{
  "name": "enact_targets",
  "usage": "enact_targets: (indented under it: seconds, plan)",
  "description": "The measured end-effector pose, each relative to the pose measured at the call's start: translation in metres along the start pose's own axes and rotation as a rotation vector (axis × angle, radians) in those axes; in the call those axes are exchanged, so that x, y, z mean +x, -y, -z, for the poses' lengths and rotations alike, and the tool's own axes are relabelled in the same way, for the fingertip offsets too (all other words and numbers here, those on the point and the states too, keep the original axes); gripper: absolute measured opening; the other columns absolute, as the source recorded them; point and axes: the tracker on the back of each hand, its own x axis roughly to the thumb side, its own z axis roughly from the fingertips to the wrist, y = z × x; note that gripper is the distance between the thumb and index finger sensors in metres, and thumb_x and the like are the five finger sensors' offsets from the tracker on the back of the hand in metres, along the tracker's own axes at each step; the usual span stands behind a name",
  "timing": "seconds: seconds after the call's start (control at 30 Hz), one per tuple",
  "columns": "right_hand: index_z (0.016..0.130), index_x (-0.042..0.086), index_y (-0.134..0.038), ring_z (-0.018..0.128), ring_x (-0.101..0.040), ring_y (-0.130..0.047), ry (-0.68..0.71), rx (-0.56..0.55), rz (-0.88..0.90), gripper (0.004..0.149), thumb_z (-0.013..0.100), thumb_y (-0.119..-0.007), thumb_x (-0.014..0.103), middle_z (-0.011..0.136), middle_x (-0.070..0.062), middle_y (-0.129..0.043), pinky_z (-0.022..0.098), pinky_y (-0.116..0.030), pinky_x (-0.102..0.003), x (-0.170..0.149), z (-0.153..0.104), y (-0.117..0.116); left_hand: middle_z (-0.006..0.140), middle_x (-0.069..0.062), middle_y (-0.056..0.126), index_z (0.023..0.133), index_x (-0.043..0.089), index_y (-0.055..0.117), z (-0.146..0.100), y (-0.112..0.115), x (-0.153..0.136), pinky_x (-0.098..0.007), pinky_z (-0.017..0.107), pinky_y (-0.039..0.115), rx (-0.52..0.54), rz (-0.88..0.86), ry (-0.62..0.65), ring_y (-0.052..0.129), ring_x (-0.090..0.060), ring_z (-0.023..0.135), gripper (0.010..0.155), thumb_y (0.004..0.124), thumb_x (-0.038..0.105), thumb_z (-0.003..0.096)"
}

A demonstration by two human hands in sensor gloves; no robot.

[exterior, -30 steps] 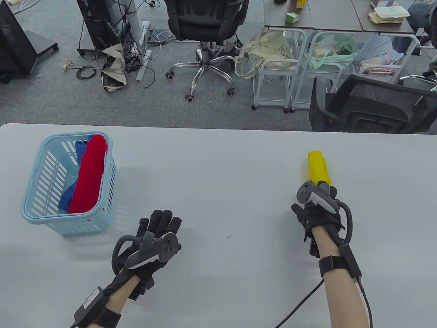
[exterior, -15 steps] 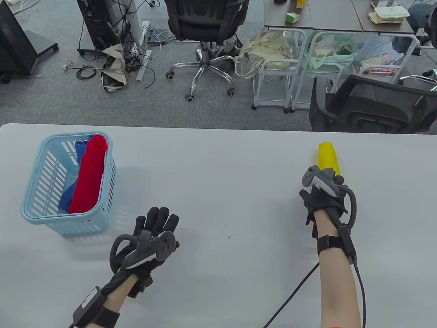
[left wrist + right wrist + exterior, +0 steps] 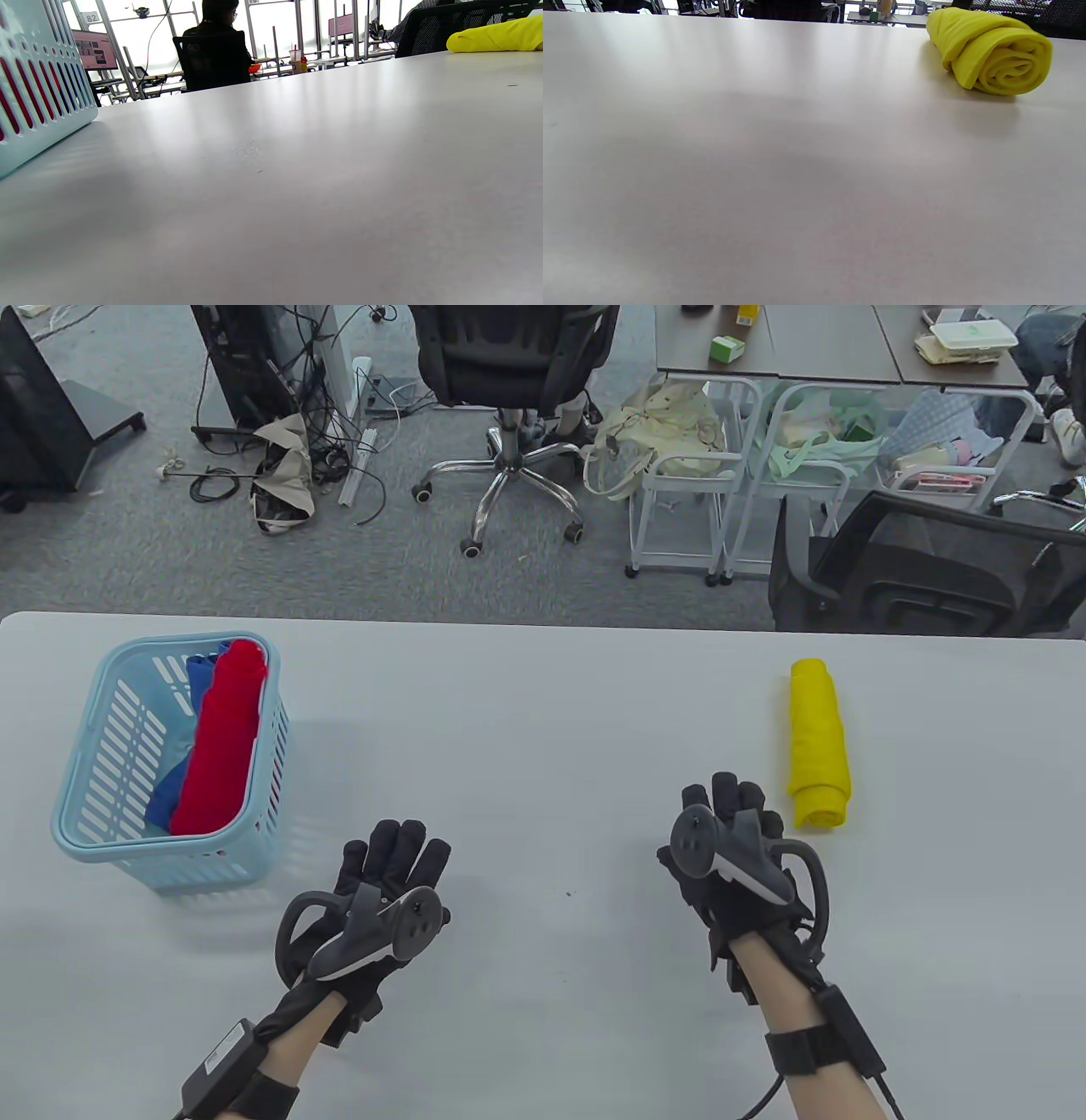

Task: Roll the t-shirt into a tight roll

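The worktop point(image 3: 543, 712) was viewed from above and in front by the table camera. Both wrist cameras were set low, close to its surface, facing across it; the yellow roll point(image 3: 992, 53) was shared by all three.

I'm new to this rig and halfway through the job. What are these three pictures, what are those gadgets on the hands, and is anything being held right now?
These are a person's gloved hands, not a machine. The gadgets are trackers strapped to the backs. One camera looks down at the table; the other two sit on the wrists, low over the surface. The left hand and right hand both lie open, holding nothing. A yellow rolled t-shirt lies free beside the right hand. On the left stands a blue basket with a red roll and blue cloth inside.
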Motion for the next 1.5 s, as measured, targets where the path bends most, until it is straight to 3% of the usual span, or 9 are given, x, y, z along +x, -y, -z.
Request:
enact_targets:
  seconds: [0.23, 0.43, 0.63, 0.77, 0.87, 1.03, 1.2, 1.33, 1.5]
  plan:
    - [0.117, 0.018, -0.011, 0.108, -0.052, -0.003, 0.076, 0.025, 0.023, 0.079, 0.059, -0.048, 0.057, 0.117, -0.020, 0.002, 0.074, -0.021, -0.063, 0.017, -0.032, -0.017, 0.126, -0.005, 0.016, 0.113, 0.037, 0.017, -0.001, 0.002, 0.003, -0.058, 0.084, 0.033, -0.019, -0.029, 0.026, 0.024, -0.035, 0.117, 0.075, 0.037, 0.064, 0.0461]
    - [0.115, 0.018, -0.006, 0.106, -0.051, 0.002, 0.114, 0.096, -0.093, 0.080, 0.059, -0.048, 0.057, 0.115, -0.019, 0.006, 0.073, -0.018, -0.063, 0.023, -0.025, -0.038, 0.126, -0.005, 0.017, 0.113, 0.036, 0.018, 0.000, 0.006, 0.005, -0.059, 0.083, 0.036, -0.025, -0.009, 0.020, 0.027, -0.036, 0.117, 0.075, 0.038, 0.064, 0.0462]
    - [0.115, 0.018, -0.005, 0.106, -0.051, 0.003, 0.110, 0.086, -0.065, 0.080, 0.059, -0.048, 0.057, 0.115, -0.019, 0.007, 0.073, -0.018, -0.064, 0.016, -0.025, -0.033, 0.126, -0.006, 0.022, 0.113, 0.036, 0.022, 0.000, 0.007, 0.000, -0.058, 0.083, 0.041, 0.026, 0.165, -0.026, 0.033, -0.036, 0.117, 0.075, 0.044, 0.062, 0.0472]
    - [0.115, 0.018, -0.005, 0.106, -0.051, 0.003, 0.102, 0.077, -0.047, 0.081, 0.059, -0.048, 0.057, 0.115, -0.019, 0.007, 0.073, -0.018, -0.064, 0.012, -0.026, -0.028, 0.126, -0.005, 0.026, 0.114, 0.036, 0.024, 0.003, -0.005, -0.008, -0.057, 0.083, 0.045, 0.024, 0.090, -0.040, 0.036, -0.036, 0.117, 0.074, 0.045, 0.062, 0.0478]
    - [0.115, 0.017, -0.005, 0.105, -0.052, 0.002, 0.095, 0.078, -0.035, 0.081, 0.059, -0.048, 0.057, 0.115, -0.020, 0.006, 0.073, -0.019, -0.064, 0.009, -0.025, -0.027, 0.126, -0.005, 0.028, 0.114, 0.036, 0.025, 0.009, -0.026, -0.018, -0.057, 0.083, 0.047, 0.061, 0.092, -0.062, 0.039, -0.035, 0.117, 0.074, 0.046, 0.062, 0.0481]
    - [0.115, 0.017, -0.005, 0.105, -0.052, 0.002, 0.099, 0.089, -0.027, 0.081, 0.059, -0.048, 0.057, 0.115, -0.020, 0.006, 0.073, -0.020, -0.064, 0.008, -0.025, -0.027, 0.126, -0.009, 0.043, 0.115, 0.033, 0.028, 0.025, -0.078, -0.045, -0.057, 0.081, 0.054, 0.054, 0.076, -0.095, 0.050, -0.038, 0.115, 0.075, 0.048, 0.062, 0.0487]
    - [0.114, 0.016, -0.003, 0.105, -0.053, 0.000, 0.129, 0.155, -0.017, 0.082, 0.059, -0.047, 0.057, 0.115, -0.021, 0.006, 0.073, -0.021, -0.064, 0.007, -0.024, -0.029, 0.127, -0.007, 0.038, 0.115, 0.035, 0.027, 0.055, -0.119, -0.091, -0.057, 0.081, 0.055, 0.016, 0.075, -0.184, 0.050, -0.036, 0.116, 0.074, 0.050, 0.061, 0.0501]
    - [0.114, 0.016, -0.005, 0.105, -0.053, -0.001, 0.137, 0.154, -0.007, 0.081, 0.059, -0.048, 0.057, 0.115, -0.021, 0.004, 0.073, -0.022, -0.063, 0.008, -0.024, -0.028, 0.128, -0.007, 0.031, 0.115, 0.035, 0.024, 0.084, -0.133, -0.135, -0.057, 0.082, 0.054, -0.064, 0.070, -0.299, 0.048, -0.035, 0.116, 0.073, 0.054, 0.056, 0.0521]
    - [0.114, 0.016, -0.006, 0.106, -0.053, -0.002, 0.143, 0.151, 0.005, 0.081, 0.059, -0.048, 0.057, 0.115, -0.021, 0.004, 0.073, -0.023, -0.063, 0.007, -0.024, -0.027, 0.127, -0.008, 0.022, 0.114, 0.035, 0.017, 0.113, -0.133, -0.179, -0.058, 0.082, 0.052, -0.150, 0.032, -0.434, 0.042, -0.036, 0.117, 0.074, 0.055, 0.052, 0.0534]
